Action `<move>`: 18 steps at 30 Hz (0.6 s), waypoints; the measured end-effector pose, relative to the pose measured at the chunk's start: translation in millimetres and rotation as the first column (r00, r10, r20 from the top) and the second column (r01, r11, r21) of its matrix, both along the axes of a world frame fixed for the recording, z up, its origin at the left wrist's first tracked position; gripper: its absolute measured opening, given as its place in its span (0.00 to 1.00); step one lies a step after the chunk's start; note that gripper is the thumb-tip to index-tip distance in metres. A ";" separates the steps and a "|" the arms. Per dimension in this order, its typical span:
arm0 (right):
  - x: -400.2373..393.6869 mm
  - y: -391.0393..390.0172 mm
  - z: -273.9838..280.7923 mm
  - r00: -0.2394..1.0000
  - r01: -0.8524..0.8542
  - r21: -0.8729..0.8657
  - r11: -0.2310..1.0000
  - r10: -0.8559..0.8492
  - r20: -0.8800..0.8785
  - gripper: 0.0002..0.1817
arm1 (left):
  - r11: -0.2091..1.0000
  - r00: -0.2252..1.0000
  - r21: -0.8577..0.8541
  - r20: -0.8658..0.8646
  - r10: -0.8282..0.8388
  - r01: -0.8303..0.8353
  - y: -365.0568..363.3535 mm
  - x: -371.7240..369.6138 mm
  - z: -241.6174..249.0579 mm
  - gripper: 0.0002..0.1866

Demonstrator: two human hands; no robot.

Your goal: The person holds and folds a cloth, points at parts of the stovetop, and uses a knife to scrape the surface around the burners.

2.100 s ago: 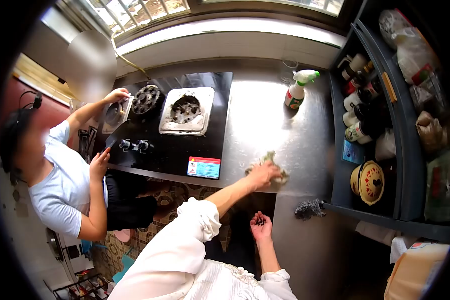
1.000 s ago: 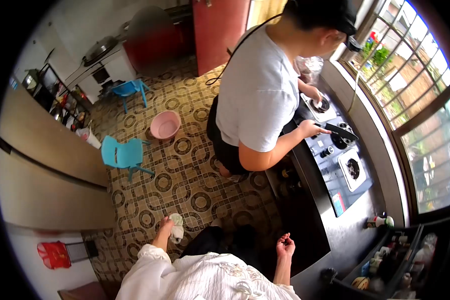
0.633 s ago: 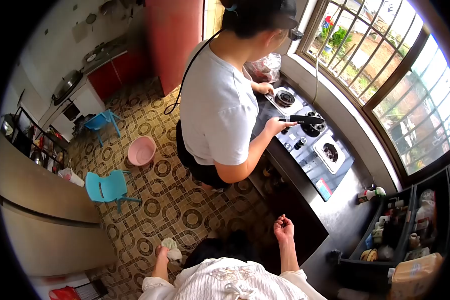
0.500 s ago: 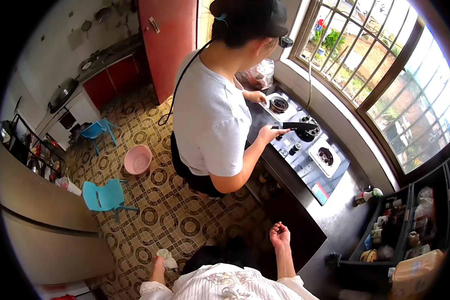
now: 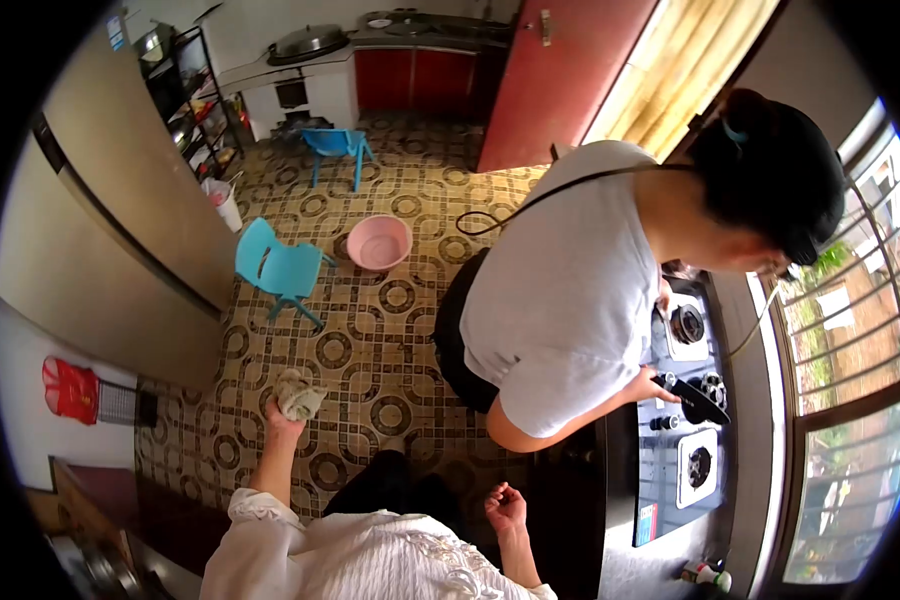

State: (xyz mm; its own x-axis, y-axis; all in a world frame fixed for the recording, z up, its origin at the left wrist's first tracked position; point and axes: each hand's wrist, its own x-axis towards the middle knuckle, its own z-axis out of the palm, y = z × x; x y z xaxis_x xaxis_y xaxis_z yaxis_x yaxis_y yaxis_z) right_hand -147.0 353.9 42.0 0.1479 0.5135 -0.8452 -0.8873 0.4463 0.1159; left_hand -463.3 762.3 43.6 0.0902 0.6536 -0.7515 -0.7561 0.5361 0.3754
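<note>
My left hand is closed around a crumpled, pale greyish cloth, held out over the tiled floor at the lower left. My right hand hangs low in front of me, beside the dark front of the counter. Its fingers are curled in, and I see nothing in them. Ahead on the right, another person in a white shirt and black cap leans over the gas stove. That person's nearer hand holds a black, blade-like utensil above the burners; their other hand is mostly hidden.
A pink basin and a light-blue chair stand on the floor, with a second blue chair farther back. The refrigerator is on my left. A red door stands ajar. A bottle lies on the counter.
My view has swung left, bringing the refrigerator and a red bag into sight. My left hand has moved outward and up with the cloth. The other person leans farther over the stove.
</note>
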 end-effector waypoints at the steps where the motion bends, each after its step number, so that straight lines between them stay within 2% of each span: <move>1: 2.9 21.0 4.8 0.998 -0.057 0.005 0.998 0.057 0.000 0.08 | 0.999 0.999 -0.015 -0.012 0.033 -0.034 5.2 -8.0 -8.5 0.23; 3: 1.6 69.8 11.6 0.990 -0.138 0.061 0.989 0.139 -0.011 0.09 | 0.987 0.988 0.067 0.058 0.145 -0.148 24.3 -32.1 -19.0 0.22; 6: -7.8 138.7 16.5 0.980 -0.200 0.136 0.970 0.198 0.030 0.10 | 0.967 0.960 -0.013 0.124 0.253 -0.253 48.6 -62.9 -32.4 0.21; 7: -12.3 160.9 18.9 0.977 -0.213 0.197 0.957 0.213 0.019 0.11 | 0.975 0.977 0.066 0.043 0.208 -0.211 54.3 -64.1 -22.8 0.17; 9: -11.6 228.3 6.8 0.969 -0.239 0.280 0.930 0.246 0.010 0.11 | 0.967 0.963 -0.045 -0.110 0.246 -0.252 80.5 -66.3 -26.9 0.14; 11: -20.8 283.6 -0.1 0.979 -0.194 0.321 0.927 0.204 0.001 0.11 | 0.967 0.957 -0.129 -0.222 0.189 -0.221 123.7 -104.1 -60.5 0.14; 12: -23.5 311.0 -5.5 0.979 -0.190 0.258 0.947 0.202 -0.022 0.12 | 0.991 0.986 -0.021 -0.108 0.130 -0.133 147.6 -132.5 -96.1 0.17; 13: -28.7 334.1 -9.3 0.980 -0.182 0.192 0.964 0.194 -0.045 0.12 | 0.997 0.996 0.025 -0.052 0.070 -0.069 178.9 -139.1 -105.0 0.18; 14: -36.4 355.4 -6.3 0.987 -0.139 0.180 0.974 0.151 -0.053 0.12 | 0.997 1.000 0.076 -0.001 0.005 -0.005 208.7 -136.7 -99.1 0.20; 16: -37.3 400.7 5.8 0.987 -0.158 0.217 0.963 0.157 0.020 0.12 | 0.993 0.902 -0.113 -0.431 -0.023 -0.029 241.5 -119.4 -67.9 0.20; 17: -35.7 423.5 15.1 0.990 -0.135 0.234 0.963 0.141 -0.008 0.11 | 0.995 0.908 -0.102 -0.417 -0.046 0.004 265.5 -103.1 -51.2 0.20; 18: -31.0 447.9 24.0 0.995 -0.099 0.246 0.964 0.100 0.006 0.11 | 0.997 0.946 -0.060 -0.317 -0.061 0.044 291.5 -84.1 -24.5 0.20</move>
